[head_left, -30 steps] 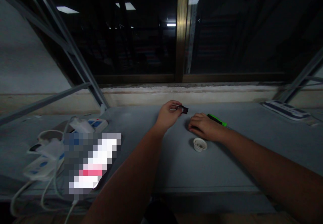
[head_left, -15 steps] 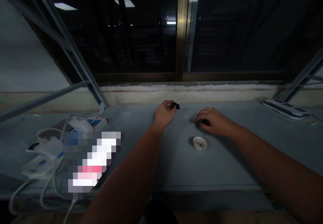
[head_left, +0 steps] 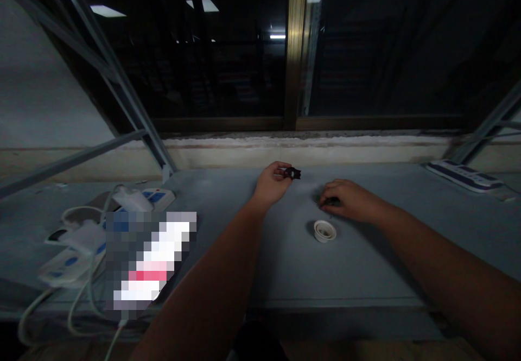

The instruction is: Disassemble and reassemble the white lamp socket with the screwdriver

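My left hand (head_left: 272, 183) pinches a small black part (head_left: 292, 173) between thumb and fingertips, just above the grey tabletop (head_left: 285, 263). To its right, my right hand (head_left: 345, 201) rests on the table with its fingers curled over a dark, thin tool; only a dark tip shows under the fingers. A small white round cap (head_left: 324, 231) lies on the table just in front of my right hand, touched by neither hand.
White power strips with cables (head_left: 73, 252) lie at the left, beside a blurred patch. Another power strip (head_left: 464, 175) sits at the far right. A window ledge (head_left: 285, 149) and dark window run behind the table. Metal frame struts (head_left: 122, 95) rise at both sides.
The green tool that lay visible beside my right hand is now under its fingers. My right hand shifted slightly right. My left hand kept its pinch on the black part, barely moving.
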{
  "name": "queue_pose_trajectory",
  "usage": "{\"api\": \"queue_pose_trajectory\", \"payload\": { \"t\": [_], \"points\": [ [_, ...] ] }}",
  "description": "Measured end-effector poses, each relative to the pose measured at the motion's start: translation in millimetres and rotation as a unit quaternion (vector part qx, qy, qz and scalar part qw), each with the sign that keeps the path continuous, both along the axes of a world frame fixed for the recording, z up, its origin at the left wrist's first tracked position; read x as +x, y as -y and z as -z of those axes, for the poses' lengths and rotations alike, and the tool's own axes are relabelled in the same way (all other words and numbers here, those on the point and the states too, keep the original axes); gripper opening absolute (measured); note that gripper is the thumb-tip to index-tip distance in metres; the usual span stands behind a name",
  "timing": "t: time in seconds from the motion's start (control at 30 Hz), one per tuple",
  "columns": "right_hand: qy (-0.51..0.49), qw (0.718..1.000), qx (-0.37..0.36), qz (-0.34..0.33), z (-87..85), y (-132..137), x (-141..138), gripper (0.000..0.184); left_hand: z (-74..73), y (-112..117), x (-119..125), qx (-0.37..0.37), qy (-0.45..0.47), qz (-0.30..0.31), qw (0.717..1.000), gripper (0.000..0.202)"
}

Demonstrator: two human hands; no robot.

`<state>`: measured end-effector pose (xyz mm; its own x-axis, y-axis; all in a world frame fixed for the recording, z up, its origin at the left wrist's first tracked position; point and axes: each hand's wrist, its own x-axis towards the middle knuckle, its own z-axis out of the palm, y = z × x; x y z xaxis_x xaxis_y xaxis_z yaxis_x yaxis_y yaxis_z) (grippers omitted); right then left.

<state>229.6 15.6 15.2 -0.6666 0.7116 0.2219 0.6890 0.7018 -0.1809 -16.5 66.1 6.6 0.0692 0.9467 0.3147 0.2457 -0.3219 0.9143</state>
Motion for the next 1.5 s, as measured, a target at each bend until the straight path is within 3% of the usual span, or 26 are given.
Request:
{"api": "queue_pose_trajectory", "payload": {
  "t": [0.23, 0.5, 0.63, 1.07, 1.37, 1.5],
  "points": [
    [-0.024, 1.000, 0.006, 0.009, 12.0, -4.6, -5.6, 0.011, -6.1, 7.7, 5.2, -0.015, 0.032, 0.053, 0.998, 0.038],
    [-0.173, 0.980, 0.046, 0.083, -3.0, 3.1, -8.4, 0.020, -11.9, 24.2, 15.3, 0.022, 0.024, 0.167, 0.985, 0.042],
    [-0.206, 0.973, 0.052, 0.086, -3.1, 3.0, -13.7, 0.018, -11.7, 30.5, 21.2, 0.026, 0.020, 0.195, 0.980, 0.042],
    [-0.245, 0.966, 0.022, 0.082, -0.1, 1.1, -13.7, 0.017, -13.9, 36.4, 23.0, 0.063, -0.002, 0.216, 0.974, 0.036],
    [-0.284, 0.953, 0.021, 0.104, 6.2, -0.8, -17.9, 0.030, -13.4, 37.9, 25.5, 0.082, -0.031, 0.215, 0.973, 0.030],
    [-0.261, 0.958, 0.040, 0.111, 5.8, -2.8, -16.2, 0.030, -10.8, 30.0, 25.9, 0.080, -0.031, 0.149, 0.985, 0.028]
  ]
}}
